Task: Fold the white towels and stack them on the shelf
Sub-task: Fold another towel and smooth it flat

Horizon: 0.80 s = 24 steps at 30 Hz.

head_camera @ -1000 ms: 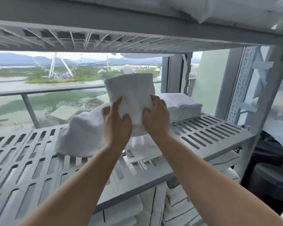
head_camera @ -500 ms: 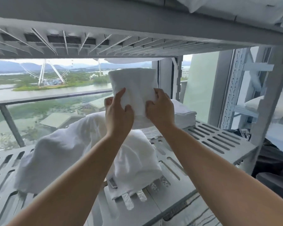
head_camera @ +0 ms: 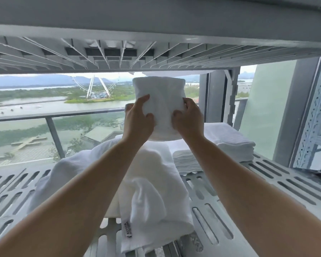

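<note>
I have one folded towel (head_camera: 159,93) up in the air, my left hand (head_camera: 138,117) and right hand (head_camera: 188,118) each clamped on its lower half, thumbs on the near face and fingers curled round the sides. It is a thick, soft terry block, rounded at the top edge and not yet set down. Below and to the right of my right hand sits the stack (head_camera: 228,143) of finished towels, flat and square, their layered edges showing as fine ridges. I judge that part done, and this one probably goes there next. Under both hands, closer to me, the loose towels (head_camera: 150,182) lie in a crumpled, billowy heap with a small dark label (head_camera: 127,229) on one hem, so I reckon there is folding left to do. The shelf (head_camera: 285,186) beneath everything is hard grey plastic pierced with long slots. The upper shelf (head_camera: 119,58) above my hands shows ribbed bracing underneath.
</note>
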Each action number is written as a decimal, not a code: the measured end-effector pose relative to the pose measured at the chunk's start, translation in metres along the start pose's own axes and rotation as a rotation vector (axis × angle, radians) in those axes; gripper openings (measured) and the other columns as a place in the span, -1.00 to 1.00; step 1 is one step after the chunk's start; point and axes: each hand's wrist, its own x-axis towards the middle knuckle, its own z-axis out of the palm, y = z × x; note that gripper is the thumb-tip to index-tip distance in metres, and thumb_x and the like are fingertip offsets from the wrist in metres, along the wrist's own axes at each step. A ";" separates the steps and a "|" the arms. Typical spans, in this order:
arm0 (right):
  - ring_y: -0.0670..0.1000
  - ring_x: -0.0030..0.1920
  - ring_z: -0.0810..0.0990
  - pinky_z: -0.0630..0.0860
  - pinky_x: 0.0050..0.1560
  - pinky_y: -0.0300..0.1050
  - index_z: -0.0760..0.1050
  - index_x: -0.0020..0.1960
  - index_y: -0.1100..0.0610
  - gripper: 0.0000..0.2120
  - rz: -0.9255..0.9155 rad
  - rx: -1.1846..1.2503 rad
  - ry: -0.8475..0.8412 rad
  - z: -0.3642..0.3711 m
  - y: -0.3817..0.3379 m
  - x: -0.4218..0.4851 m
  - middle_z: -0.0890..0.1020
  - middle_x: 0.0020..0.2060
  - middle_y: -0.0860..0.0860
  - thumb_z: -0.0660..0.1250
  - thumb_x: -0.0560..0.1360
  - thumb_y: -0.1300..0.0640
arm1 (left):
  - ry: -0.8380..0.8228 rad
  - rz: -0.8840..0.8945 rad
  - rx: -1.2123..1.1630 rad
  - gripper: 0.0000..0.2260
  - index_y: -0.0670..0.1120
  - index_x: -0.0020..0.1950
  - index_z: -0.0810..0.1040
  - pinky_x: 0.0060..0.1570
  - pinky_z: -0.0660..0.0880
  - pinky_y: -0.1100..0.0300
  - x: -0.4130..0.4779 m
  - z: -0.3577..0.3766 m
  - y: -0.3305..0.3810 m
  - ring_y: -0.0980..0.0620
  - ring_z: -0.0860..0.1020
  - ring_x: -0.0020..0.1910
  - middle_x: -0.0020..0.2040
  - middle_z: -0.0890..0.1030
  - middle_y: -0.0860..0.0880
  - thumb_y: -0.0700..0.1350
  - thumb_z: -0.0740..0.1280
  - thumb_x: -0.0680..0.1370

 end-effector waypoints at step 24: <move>0.22 0.12 0.57 0.43 -0.02 -0.10 0.55 0.30 0.09 -0.54 -0.023 -0.215 -0.049 -0.110 0.171 0.147 0.66 0.10 0.15 0.18 0.44 0.27 | -0.114 -0.187 -0.026 -0.42 0.12 0.48 0.43 0.26 0.51 -0.07 0.012 0.231 0.073 -0.18 0.51 0.21 0.28 0.42 -0.15 -0.21 0.31 0.46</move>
